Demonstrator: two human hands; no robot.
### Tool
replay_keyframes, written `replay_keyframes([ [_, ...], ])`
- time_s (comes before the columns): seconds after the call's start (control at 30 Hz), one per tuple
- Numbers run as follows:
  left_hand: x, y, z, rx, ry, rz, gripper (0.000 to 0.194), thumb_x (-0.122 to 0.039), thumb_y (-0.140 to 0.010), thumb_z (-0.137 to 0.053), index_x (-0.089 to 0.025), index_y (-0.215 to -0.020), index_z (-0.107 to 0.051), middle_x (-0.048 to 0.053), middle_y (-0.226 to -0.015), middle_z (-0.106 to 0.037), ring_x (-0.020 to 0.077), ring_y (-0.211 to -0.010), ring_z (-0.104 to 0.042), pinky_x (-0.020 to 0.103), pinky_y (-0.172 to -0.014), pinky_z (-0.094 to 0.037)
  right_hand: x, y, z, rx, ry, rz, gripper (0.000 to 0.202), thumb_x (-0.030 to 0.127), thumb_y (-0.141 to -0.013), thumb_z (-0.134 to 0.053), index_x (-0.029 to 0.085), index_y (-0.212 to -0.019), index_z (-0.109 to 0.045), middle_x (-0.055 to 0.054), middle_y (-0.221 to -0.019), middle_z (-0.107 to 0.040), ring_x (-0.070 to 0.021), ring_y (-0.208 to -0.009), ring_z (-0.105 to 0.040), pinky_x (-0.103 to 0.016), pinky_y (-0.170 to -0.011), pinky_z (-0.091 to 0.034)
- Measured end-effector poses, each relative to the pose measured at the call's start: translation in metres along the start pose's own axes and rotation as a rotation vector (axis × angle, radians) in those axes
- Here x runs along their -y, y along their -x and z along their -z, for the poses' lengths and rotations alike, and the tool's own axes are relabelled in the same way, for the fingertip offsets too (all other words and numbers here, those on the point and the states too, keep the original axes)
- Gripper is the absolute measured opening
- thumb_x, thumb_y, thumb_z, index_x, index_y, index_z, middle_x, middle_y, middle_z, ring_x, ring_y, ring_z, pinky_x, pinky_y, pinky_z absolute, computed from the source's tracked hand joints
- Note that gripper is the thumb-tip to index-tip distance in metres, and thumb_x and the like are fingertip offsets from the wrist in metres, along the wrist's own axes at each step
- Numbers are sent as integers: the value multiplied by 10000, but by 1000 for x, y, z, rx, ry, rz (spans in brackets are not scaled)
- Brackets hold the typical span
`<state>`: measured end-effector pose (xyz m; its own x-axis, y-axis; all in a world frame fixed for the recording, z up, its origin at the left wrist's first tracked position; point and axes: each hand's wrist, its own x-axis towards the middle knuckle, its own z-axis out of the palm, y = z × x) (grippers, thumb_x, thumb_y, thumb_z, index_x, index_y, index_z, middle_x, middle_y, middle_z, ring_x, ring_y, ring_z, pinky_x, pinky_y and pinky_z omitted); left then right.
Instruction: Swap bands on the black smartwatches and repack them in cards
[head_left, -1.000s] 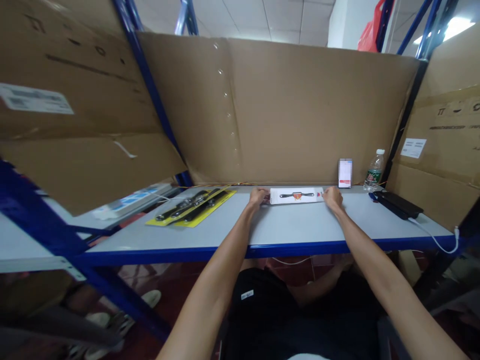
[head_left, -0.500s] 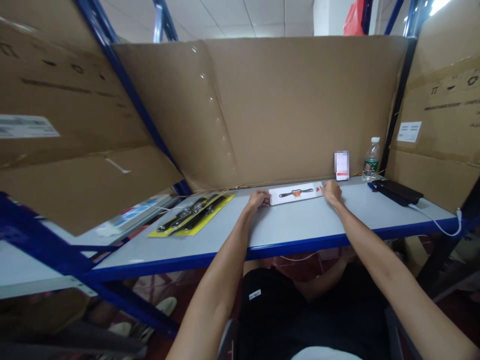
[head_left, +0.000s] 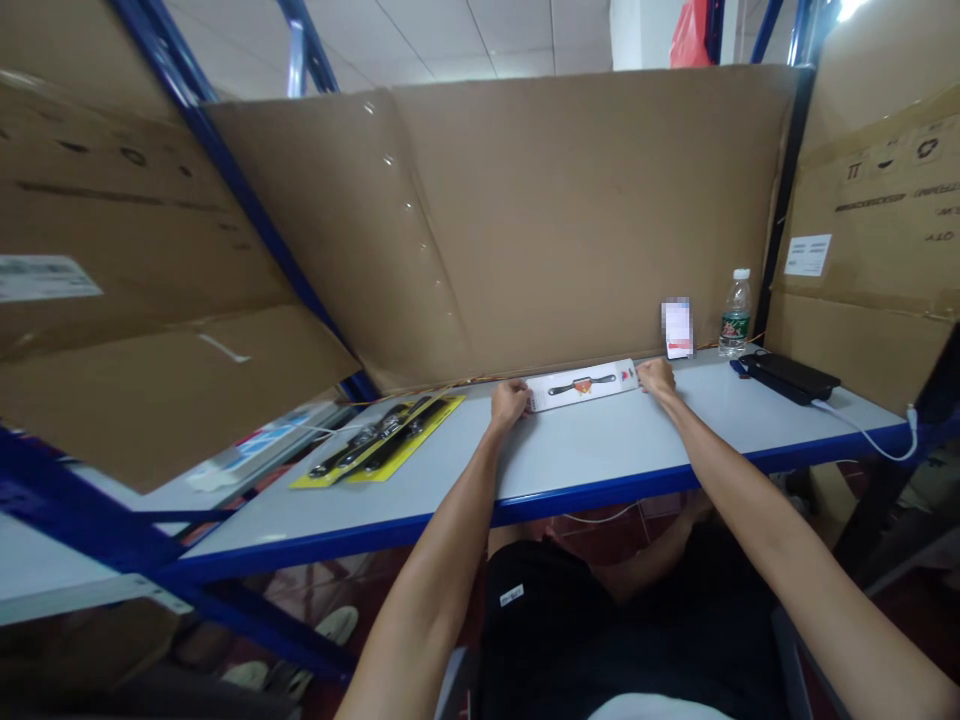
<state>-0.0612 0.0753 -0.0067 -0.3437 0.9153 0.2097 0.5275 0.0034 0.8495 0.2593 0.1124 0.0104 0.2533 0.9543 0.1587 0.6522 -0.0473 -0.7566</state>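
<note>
A long, narrow white package (head_left: 581,386) lies near the back of the table, slightly slanted with its right end farther back. Printed on it is a black two-handled tool with an orange middle, like a spokeshave. My left hand (head_left: 511,402) is closed on the package's left end, its fingers curled and partly hidden. At the opposite end, my right hand (head_left: 657,378) is closed on the right edge. To the left, several black two-handled tools (head_left: 375,440) with shiny metal middles rest on yellow backing cards (head_left: 397,462).
A propped-up phone (head_left: 678,328) and a water bottle (head_left: 736,315) stand at the back right. Beside them lies a black case (head_left: 791,378) with a white cable (head_left: 862,425). Cardboard panels (head_left: 585,220) wall the table, and a power strip (head_left: 262,445) sits at left.
The camera view has shifted slightly. My left hand's fingers look more curled at the package's left end; the package itself has hardly moved, and both hands remain at its ends.
</note>
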Motion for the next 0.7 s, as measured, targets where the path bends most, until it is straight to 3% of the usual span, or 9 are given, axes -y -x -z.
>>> replay_keyframes([
  [0.1, 2, -1, 0, -20, -42, -17, 148, -232, -708, -620, -180, -835, -673, 10, -585, -644, 186, -571, -670, 247, -549, -498, 1, -1, 0, 24, -93, -40, 219, 249, -880, -689, 179, -1043, -818, -69, -860, -790, -166, -744, -752, -214, -700, -565],
  [0.33, 3, 0, -1, -69, -169, -62, 175, -212, -740, -619, -186, -884, -715, 33, -654, -703, 192, -603, -682, 260, -604, -493, 3, -2, -4, 38, -116, -60, 237, 138, -851, -641, 182, -996, -823, -62, -939, -801, -145, -635, -730, -230, -660, -587],
  [0.53, 1, 0, 0, -78, -262, -63, 167, -208, -772, -617, -199, -906, -717, 38, -693, -720, 189, -622, -678, 259, -647, -486, 4, -1, -5, 20, -63, -32, 204, 173, -849, -663, 171, -977, -822, -71, -833, -792, -190, -704, -763, -234, -687, -590],
  [0.7, 1, 1, 2, -112, -281, -93, 160, -191, -771, -617, -211, -890, -721, 59, -724, -735, 223, -741, -713, 270, -683, -493, 6, -1, -6, 19, -31, -28, 189, 229, -848, -697, 181, -980, -824, -119, -948, -798, -240, -821, -784, -259, -719, -586],
])
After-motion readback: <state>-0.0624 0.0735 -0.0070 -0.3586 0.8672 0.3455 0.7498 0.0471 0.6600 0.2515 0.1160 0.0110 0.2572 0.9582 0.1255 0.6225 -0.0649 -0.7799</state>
